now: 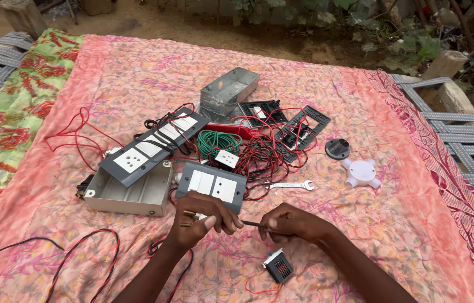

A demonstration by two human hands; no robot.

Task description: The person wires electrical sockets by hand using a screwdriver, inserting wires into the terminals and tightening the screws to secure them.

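My right hand [290, 223] grips a screwdriver [251, 224] pointing to nine o'clock at the small part [191, 214] pinched in my left hand [200, 216].

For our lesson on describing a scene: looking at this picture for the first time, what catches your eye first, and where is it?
First, the pink flowered cloth spread over the whole bed. At its middle lies a tangle of red and black wires with a green wire coil, switch plates and metal boxes. Nearest the viewer, the left hand and right hand hold a thin dark tool between them.
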